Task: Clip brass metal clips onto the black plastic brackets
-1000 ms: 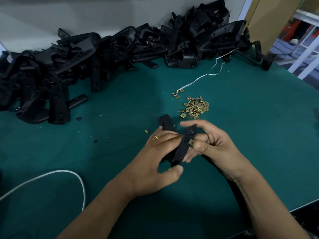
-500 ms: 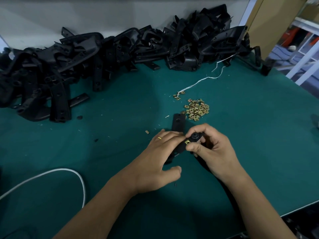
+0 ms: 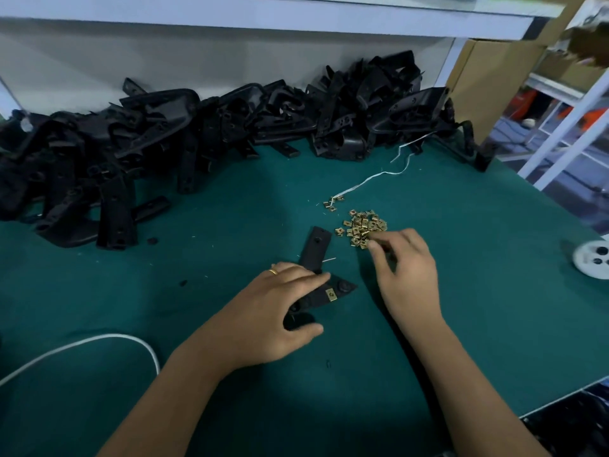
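- Left hand (image 3: 263,311) lay over the black bracket (image 3: 324,293) on the green surface (image 3: 461,258), fingers straight on top, thumb curled under the near edge; bracket pinned flat in front of the person.
- One brass clip (image 3: 331,295) already sat on the bracket's arm, just past the left fingertips.
- Right hand (image 3: 403,272) was at the near edge of the loose clip pile (image 3: 362,227), fingertips bunched in a pinch; whether a clip was actually caught, cannot tell.
- Risk: clips small and tangled, so the pinch could lift two or none, or scatter the pile.
- Risk: clip picked the wrong way round would need re-turning one-handed and could drop.
- Risk: the left-hand hold looked light; pushing the next clip on could slide or pivot the bracket.
- Risk: seated clip near the fingertips might get knocked if the left hand shifted.
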The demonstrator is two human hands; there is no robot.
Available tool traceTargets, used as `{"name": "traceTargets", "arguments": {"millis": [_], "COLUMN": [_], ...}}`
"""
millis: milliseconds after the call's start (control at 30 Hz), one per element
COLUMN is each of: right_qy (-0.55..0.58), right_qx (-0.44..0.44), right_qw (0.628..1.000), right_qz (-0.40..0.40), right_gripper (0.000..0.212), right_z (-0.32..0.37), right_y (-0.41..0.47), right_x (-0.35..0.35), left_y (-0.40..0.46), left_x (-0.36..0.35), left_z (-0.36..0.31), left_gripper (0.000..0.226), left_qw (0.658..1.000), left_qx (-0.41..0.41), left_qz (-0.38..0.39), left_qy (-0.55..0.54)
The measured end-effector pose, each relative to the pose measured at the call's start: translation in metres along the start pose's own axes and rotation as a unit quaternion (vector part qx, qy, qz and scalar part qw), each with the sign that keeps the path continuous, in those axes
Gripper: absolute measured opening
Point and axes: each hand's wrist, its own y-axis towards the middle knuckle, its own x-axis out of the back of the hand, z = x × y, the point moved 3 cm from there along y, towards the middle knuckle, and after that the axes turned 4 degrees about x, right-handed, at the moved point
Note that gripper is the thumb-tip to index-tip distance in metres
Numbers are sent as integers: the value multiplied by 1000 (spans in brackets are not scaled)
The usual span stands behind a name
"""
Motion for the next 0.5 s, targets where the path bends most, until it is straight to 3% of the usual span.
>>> {"name": "traceTargets", "arguments": {"millis": [167,267,367,500], "right_qy": [-131,-127,-115,-103], "right_qx": [85,139,132,125], "right_qw": [987,981,983,983], "right_qz": [46,48,55,84], "right_gripper": [23,22,25,32], "right_z": [14,29,41,51], "right_y": [2,-1,3,18], "right_x": [-14,-23,-38,-56], "left_y": [-1,-1,-5,-8], "left_x": [0,8,17,18], "left_z": [-13,-18,-11,1], "left_gripper": [54,45,37,44], "left_qw": [988,976,949,937], "left_qx": [25,52,79,153], "left_qz": [-109,-210,-304,-300], "left_qy": [104,28,-26,95]}}
